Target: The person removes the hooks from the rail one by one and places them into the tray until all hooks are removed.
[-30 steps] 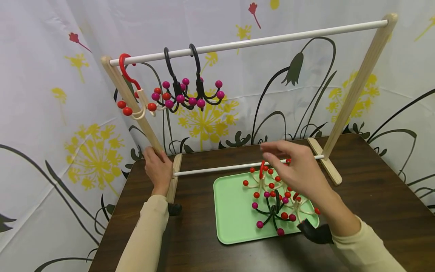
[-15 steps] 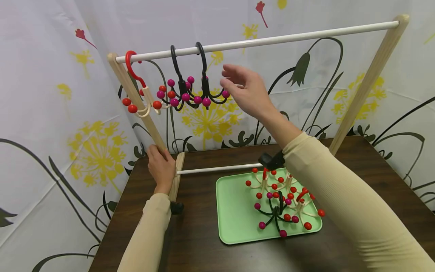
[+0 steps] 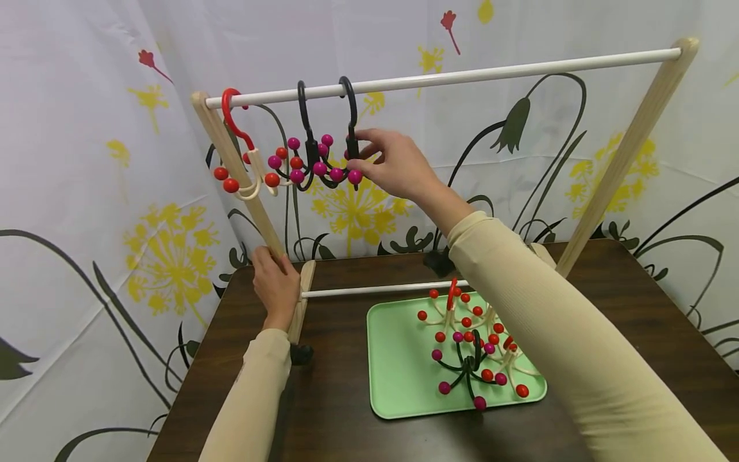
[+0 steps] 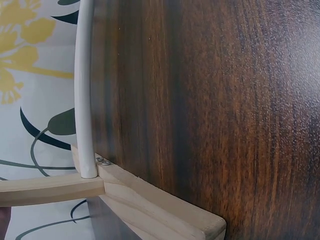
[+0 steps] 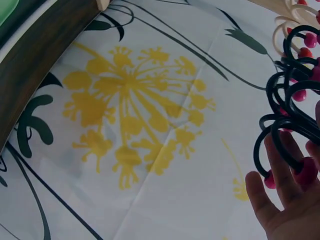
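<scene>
My left hand (image 3: 276, 285) grips the lower part of the rack's left wooden upright (image 3: 256, 218). From the white top rod (image 3: 491, 76) hang a red-hooked hanger (image 3: 232, 125) with cream arms and red balls, and two black multi-arm hangers with magenta balls. My right hand (image 3: 398, 163) pinches the right-hand black hanger (image 3: 351, 109) at its stem, thumb below and fingers above. The other black hanger (image 3: 311, 153) hangs just left of it. In the right wrist view, my right hand's fingers (image 5: 285, 175) lie among the curved black arms (image 5: 261, 150).
A green tray (image 3: 392, 366) on the dark table (image 3: 323, 410) holds a black hanger (image 3: 467, 366) and several red-balled cream hangers (image 3: 447, 314), partly behind my right sleeve. A lower white rod (image 3: 369, 288) crosses behind the tray. The right upright (image 3: 626, 160) stands beyond; a patterned curtain hangs behind.
My right hand has moved up and left from above the tray to the right-hand hanging black hanger and taken hold of its stem. My left hand has stayed on the upright.
</scene>
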`<state>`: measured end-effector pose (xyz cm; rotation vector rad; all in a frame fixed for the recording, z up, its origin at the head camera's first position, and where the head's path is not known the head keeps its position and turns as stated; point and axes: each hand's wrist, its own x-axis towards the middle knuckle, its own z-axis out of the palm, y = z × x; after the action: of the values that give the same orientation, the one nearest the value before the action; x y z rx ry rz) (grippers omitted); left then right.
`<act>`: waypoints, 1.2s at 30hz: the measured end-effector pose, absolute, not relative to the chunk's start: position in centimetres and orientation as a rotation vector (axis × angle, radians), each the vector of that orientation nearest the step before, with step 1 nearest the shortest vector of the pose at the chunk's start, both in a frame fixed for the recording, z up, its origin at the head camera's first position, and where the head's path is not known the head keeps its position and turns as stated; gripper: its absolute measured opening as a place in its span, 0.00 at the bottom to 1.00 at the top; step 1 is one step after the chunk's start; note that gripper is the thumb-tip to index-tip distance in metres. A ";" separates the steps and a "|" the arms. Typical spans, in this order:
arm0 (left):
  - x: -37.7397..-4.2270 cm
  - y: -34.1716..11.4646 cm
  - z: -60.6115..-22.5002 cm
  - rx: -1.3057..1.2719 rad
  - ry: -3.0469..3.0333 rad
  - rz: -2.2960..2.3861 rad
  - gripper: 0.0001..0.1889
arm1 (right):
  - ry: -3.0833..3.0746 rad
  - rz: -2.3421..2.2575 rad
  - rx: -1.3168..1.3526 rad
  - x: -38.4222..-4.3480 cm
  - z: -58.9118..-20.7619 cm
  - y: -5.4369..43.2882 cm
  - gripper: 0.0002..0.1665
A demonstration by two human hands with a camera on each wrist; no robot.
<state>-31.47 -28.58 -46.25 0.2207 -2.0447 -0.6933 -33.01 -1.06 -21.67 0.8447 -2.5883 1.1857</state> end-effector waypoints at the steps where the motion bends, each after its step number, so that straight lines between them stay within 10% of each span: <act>1: -31.5 -28.6 -46.3 0.220 -2.048 -0.692 0.12 | -2.587 1.176 0.836 -33.0 -21.8 -1.1 0.32; 36: -31.2 -28.7 -46.1 0.215 -2.067 -0.700 0.13 | -2.370 1.274 0.531 -31.9 -19.1 -0.4 0.15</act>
<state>-31.23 -28.70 -46.09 0.2154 -2.0665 -0.7000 -31.85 -0.35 -19.14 0.5312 -2.3701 1.2744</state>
